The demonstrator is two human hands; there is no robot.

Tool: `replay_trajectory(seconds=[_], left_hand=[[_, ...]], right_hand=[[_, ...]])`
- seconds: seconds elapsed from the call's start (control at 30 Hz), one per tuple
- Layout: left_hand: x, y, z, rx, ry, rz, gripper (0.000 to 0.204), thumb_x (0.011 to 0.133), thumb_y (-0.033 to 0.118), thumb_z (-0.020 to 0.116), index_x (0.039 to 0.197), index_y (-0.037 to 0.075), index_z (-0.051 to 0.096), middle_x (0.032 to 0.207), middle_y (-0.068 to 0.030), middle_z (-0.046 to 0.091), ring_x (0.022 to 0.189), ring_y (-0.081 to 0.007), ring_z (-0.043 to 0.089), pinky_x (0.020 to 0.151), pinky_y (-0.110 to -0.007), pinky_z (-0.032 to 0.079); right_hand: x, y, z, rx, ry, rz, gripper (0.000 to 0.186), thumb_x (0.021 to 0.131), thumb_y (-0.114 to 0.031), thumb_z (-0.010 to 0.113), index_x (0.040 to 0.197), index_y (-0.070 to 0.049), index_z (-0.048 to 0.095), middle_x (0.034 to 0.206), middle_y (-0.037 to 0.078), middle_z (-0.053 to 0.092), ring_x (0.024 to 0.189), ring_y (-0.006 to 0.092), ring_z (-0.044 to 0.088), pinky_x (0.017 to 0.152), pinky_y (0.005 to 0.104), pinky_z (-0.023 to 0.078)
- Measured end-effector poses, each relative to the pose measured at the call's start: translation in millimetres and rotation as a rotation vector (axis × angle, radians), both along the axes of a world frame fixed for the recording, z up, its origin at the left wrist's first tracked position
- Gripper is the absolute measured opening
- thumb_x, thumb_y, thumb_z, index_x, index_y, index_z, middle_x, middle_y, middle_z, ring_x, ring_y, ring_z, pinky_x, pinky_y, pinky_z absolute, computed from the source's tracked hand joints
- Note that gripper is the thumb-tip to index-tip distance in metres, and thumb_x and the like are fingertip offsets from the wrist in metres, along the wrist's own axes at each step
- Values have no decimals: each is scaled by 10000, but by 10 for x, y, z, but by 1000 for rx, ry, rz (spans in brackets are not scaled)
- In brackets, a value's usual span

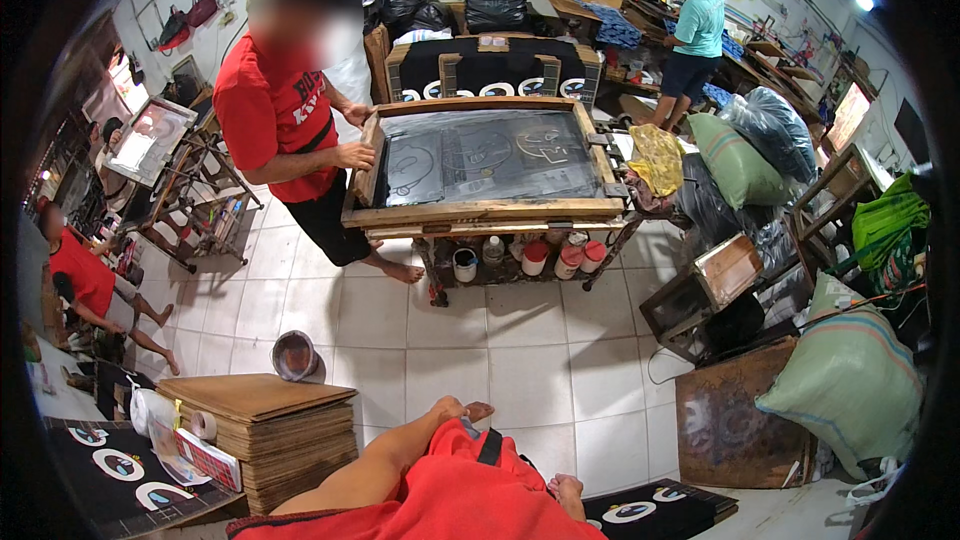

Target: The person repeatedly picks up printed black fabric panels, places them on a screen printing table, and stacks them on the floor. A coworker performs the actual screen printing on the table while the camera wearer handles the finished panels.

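My left forearm reaches forward from the lower left, and my left hand (447,408) rests near my lap by a grey patch of cloth; its fingers are mostly hidden. Beside my red shirt (470,495), my right hand (567,492) hangs with curled fingers and nothing visible in them. Just right of it lie black printed fabric panels (645,511). Across the floor, a person in a red shirt (265,120) grips the left side of a wooden-framed printing screen (480,210) on a wheeled table. Line drawings show on its dark mesh.
At lower left is a stack of brown boards (300,440) beside a black printed panel (110,470). A bucket (295,355) stands on the tiles. Paint tubs (535,258) sit under the table. Green sacks (850,380) and a board (735,415) line the right. Other people work farther off.
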State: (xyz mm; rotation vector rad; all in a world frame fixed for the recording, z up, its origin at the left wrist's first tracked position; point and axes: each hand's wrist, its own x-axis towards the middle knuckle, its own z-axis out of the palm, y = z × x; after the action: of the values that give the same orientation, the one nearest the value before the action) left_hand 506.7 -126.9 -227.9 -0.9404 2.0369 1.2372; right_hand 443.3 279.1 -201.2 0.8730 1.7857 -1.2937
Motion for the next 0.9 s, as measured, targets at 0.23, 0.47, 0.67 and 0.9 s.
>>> replay_trajectory(seconds=[0.23, 0.47, 0.67, 0.9], left_hand=[[1, 3, 49, -11, -26, 32, 427, 724, 378, 664, 990, 45, 683, 1030, -218, 635, 1011, -318, 601, 862, -378, 461], [-2, -7, 44, 22, -10, 41, 417, 717, 352, 683, 980, 29, 685, 1011, -212, 645, 989, -307, 610, 855, -367, 464], [-18, 21, 29, 3, -24, 69, 406, 713, 345, 691, 968, 30, 691, 998, -209, 650, 982, -300, 613, 850, -368, 465], [2, 16, -93, -8, 20, 2, 433, 717, 375, 672, 971, 24, 682, 1006, -213, 644, 990, -314, 607, 858, -360, 461]], right_hand=[[17, -40, 11, -10, 22, -9, 190, 808, -83, 589, 961, 27, 610, 795, 129, 648, 622, 193, 638, 490, 263, 501], [43, -27, 6, -25, 21, 38, 157, 804, -71, 593, 903, 47, 618, 735, 107, 635, 600, 174, 626, 470, 256, 491], [73, 6, -42, -48, 35, -26, 151, 799, -63, 594, 895, 49, 623, 735, 104, 634, 609, 178, 627, 494, 256, 497], [45, 44, -25, -4, 20, -20, 155, 787, -74, 609, 896, 34, 629, 758, 115, 640, 624, 185, 632, 512, 262, 509]])
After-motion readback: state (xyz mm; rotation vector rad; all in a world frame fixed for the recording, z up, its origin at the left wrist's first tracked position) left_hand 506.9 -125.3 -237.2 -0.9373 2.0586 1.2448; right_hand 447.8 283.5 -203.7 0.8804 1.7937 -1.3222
